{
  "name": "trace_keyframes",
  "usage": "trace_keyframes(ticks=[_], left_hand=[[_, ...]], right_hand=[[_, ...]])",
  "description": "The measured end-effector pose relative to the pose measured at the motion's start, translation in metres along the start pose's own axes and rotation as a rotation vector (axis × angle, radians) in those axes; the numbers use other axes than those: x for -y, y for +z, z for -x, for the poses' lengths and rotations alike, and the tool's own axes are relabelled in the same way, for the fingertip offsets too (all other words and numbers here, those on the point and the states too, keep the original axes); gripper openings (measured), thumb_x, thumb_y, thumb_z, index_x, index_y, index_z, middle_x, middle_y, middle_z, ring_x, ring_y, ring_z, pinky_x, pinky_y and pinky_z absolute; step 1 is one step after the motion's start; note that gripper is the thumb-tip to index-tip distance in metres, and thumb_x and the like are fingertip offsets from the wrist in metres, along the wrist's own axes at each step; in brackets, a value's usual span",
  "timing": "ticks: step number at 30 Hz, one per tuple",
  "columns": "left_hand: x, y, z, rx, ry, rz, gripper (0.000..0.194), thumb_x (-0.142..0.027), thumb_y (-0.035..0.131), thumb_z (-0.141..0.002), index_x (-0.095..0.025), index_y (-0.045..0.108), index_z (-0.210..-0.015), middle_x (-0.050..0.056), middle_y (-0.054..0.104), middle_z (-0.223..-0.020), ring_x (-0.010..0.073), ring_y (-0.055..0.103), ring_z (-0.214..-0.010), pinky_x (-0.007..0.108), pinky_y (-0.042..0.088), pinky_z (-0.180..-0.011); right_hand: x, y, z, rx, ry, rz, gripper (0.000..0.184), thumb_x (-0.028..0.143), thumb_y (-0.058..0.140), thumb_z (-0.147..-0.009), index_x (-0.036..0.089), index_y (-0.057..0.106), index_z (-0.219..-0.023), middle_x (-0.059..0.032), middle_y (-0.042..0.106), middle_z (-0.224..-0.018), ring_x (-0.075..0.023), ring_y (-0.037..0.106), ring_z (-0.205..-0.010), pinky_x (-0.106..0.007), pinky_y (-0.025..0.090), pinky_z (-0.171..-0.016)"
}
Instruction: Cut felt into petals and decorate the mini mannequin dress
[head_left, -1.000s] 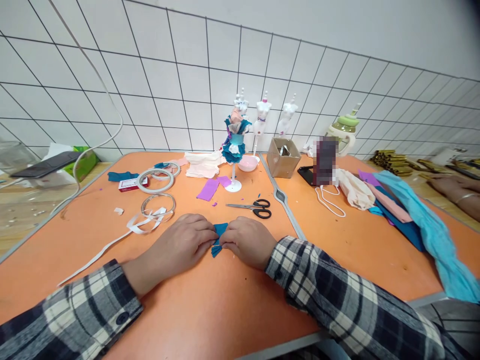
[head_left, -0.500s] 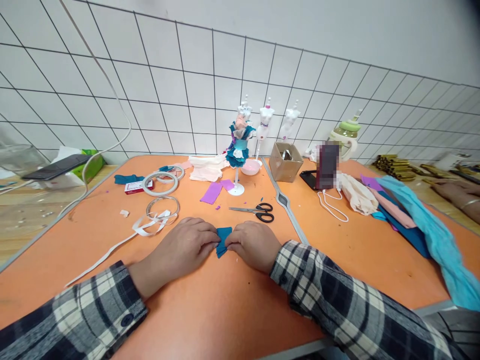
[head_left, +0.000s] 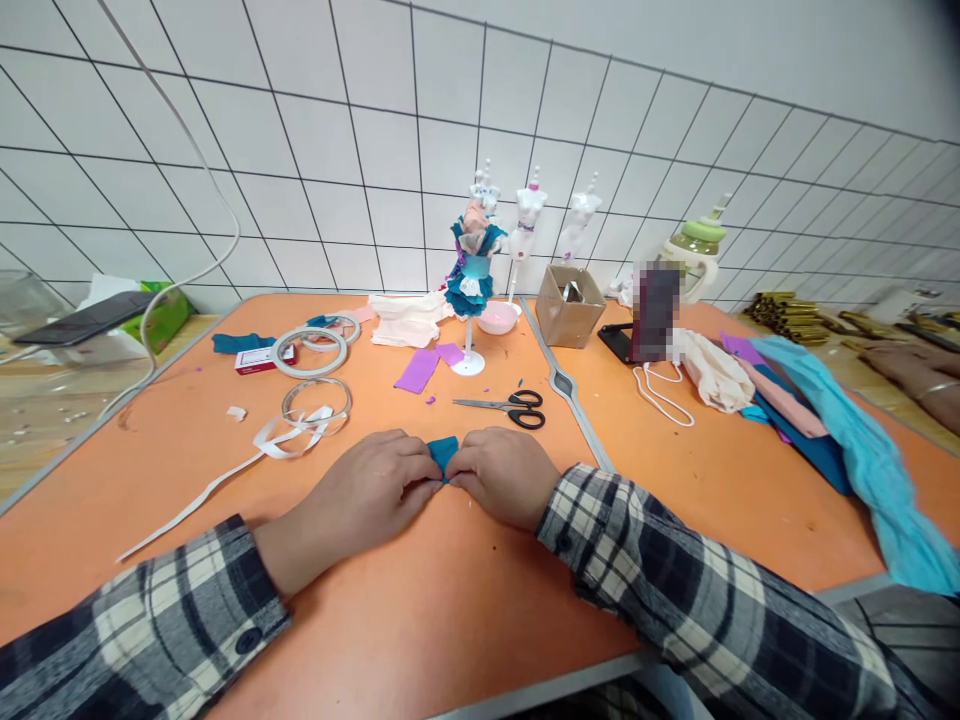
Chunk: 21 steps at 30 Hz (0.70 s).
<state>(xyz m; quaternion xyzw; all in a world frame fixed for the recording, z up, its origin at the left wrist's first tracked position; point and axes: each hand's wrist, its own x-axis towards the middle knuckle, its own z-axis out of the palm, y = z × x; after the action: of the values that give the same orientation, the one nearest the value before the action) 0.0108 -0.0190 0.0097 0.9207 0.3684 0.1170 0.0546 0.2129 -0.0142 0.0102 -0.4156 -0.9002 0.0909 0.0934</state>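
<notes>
The left hand (head_left: 379, 480) and the right hand (head_left: 506, 475) met at a small teal piece (head_left: 443, 453) near the middle of the orange surface (head_left: 420, 620). The fingers of the left hand pinched its left side and those of the right hand pinched its right side, the two sets of fingertips almost touching at its near edge. The far part of the piece showed between the hands; the rest was hidden.

Just beyond the right hand lay black-handled scissors (head_left: 517, 408), blades pointing left. Farther off, purple pieces (head_left: 417, 370) lay to the left of the base of a small dress form (head_left: 469, 285) clad in teal and peach. A pink bowl (head_left: 498, 319) sat beside this form, with an open cardboard box (head_left: 562, 320) to its right. On the left, a white strip (head_left: 199, 500) trailed toward the near side from beside a tape roll (head_left: 349, 400). Long light-blue material (head_left: 862, 450) ran along the far right.
</notes>
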Motion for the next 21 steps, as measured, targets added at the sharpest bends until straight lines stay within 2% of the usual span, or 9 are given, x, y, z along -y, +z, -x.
trace_keyframes(ticks=[5,11,17,21], left_hand=[[-0.002,-0.0037,0.0,-0.008,0.011,-0.004,0.019,-0.023,0.051,-0.092,-0.022,0.069,-0.086,0.002,0.07,-0.085,0.0208,0.059,-0.083,0.035,0.044,-0.076],[0.0012,0.0008,0.0011,0.002,0.02,-0.009,0.021,-0.025,0.05,-0.094,-0.021,0.068,-0.085,0.002,0.07,-0.084,0.0203,0.061,-0.081,0.035,0.045,-0.075],[0.0025,0.0051,0.0033,0.01,-0.008,-0.031,0.019,-0.023,0.053,-0.094,-0.023,0.069,-0.103,0.003,0.074,-0.09,0.0216,0.064,-0.084,0.035,0.046,-0.076],[-0.0003,0.0051,0.0025,0.026,-0.014,-0.041,0.021,-0.019,0.052,-0.094,-0.022,0.072,-0.097,0.004,0.073,-0.088,0.0216,0.063,-0.083,0.034,0.047,-0.075]], right_hand=[[0.0013,0.0005,0.0009,-0.007,0.016,0.015,0.018,0.029,0.055,-0.092,0.024,0.072,-0.091,-0.0027,0.066,-0.088,-0.0176,0.057,-0.083,-0.03,0.035,-0.07],[-0.0006,0.0025,-0.0013,-0.011,0.046,-0.029,0.013,0.027,0.058,-0.09,0.022,0.07,-0.095,-0.002,0.068,-0.085,-0.0169,0.058,-0.08,-0.028,0.034,-0.066],[0.0002,0.0036,-0.0019,0.002,0.022,-0.007,0.017,0.026,0.055,-0.093,0.021,0.071,-0.09,-0.0032,0.065,-0.087,-0.0169,0.058,-0.085,-0.028,0.035,-0.069],[0.0011,0.0055,-0.0015,-0.014,0.022,0.028,0.018,0.027,0.054,-0.094,0.022,0.07,-0.089,-0.003,0.064,-0.089,-0.0167,0.058,-0.086,-0.028,0.035,-0.068]])
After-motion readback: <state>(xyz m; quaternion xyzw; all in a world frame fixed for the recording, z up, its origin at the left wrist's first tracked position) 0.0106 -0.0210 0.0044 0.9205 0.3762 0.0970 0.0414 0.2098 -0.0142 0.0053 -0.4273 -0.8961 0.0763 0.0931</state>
